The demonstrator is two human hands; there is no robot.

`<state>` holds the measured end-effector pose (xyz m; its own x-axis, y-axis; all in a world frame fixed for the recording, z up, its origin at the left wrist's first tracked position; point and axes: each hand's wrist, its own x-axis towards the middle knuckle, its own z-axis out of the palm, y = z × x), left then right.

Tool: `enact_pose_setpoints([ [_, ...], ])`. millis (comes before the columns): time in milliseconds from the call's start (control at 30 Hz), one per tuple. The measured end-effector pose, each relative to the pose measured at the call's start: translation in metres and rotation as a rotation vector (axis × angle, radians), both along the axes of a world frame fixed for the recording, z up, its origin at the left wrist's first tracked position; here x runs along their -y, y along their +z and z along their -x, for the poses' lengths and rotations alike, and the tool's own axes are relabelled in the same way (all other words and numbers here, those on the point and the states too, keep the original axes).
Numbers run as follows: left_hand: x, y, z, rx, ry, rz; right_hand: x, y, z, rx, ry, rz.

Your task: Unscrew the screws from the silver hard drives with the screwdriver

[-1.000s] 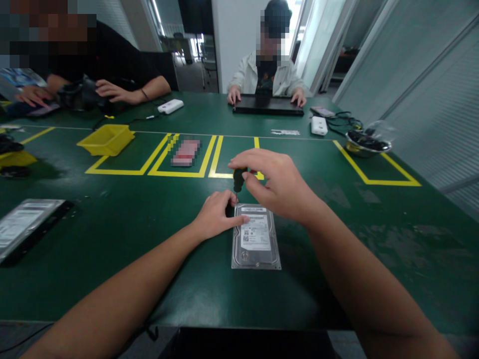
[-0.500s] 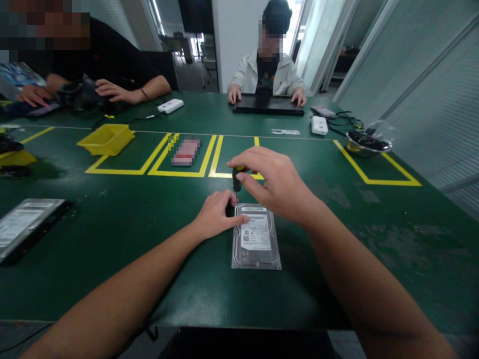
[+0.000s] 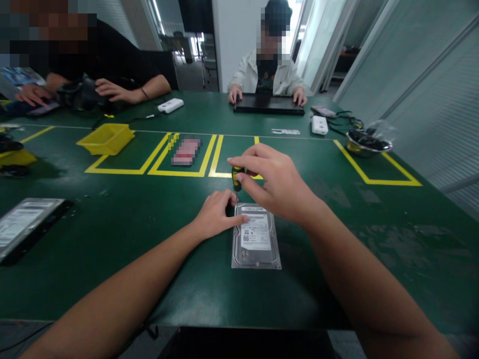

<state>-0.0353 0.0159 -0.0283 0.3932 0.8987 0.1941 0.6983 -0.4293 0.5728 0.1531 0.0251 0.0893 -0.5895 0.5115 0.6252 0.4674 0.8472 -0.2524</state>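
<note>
A silver hard drive with a white label lies flat on the green table in front of me. My left hand grips its far left corner, the thumb across the label and the fingers curled at the edge. Above that corner stands a small black and yellow screwdriver, upright, its thin shaft reaching down beside my left fingertips. The thumb and fingers of my right hand pinch its handle. Where the tip meets the drive is hidden by the left fingers.
Another hard drive lies at the left edge. A yellow bin and a pixelated pink item stand beyond it. At the right is a bowl of dark parts. Two people sit across; one holds a flat black panel.
The screwdriver handle has turned, and more of its yellow markings now show. My right fingers have shifted slightly on it; my left hand and the hard drive have stayed still.
</note>
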Motion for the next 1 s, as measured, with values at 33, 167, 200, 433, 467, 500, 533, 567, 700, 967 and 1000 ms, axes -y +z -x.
enact_pose_setpoints([
  [33,0.000,0.000,0.000,-0.002,0.001,0.001,0.000,-0.001,0.000,0.002,-0.005,-0.011],
  [167,0.000,0.000,-0.001,-0.009,0.008,-0.001,-0.003,-0.003,0.000,0.001,-0.029,-0.027],
  [200,0.001,0.000,-0.001,-0.008,0.008,-0.001,-0.004,-0.003,0.000,0.002,-0.038,-0.025],
  [433,0.001,0.001,0.000,0.000,0.012,0.015,-0.004,-0.007,0.003,0.036,-0.145,-0.014],
  [467,0.001,0.002,0.000,0.001,0.011,0.015,-0.004,-0.008,0.004,0.048,-0.168,-0.017],
  [500,0.001,0.002,0.000,0.003,0.009,0.015,-0.003,-0.009,0.005,0.059,-0.191,-0.024],
  [533,0.001,0.002,0.000,0.005,0.007,0.015,-0.003,-0.010,0.006,0.070,-0.214,-0.035],
  [567,0.001,0.002,0.000,0.009,0.005,0.014,-0.002,-0.011,0.006,0.080,-0.241,-0.049],
  [700,0.000,0.002,0.000,0.015,0.003,0.012,0.001,-0.015,0.007,0.116,-0.363,-0.145],
  [967,0.000,-0.001,0.000,0.014,0.001,0.012,0.005,-0.013,0.008,0.114,-0.370,-0.188],
  [1000,0.000,-0.001,0.000,0.013,0.001,0.013,0.005,-0.013,0.008,0.113,-0.358,-0.163],
])
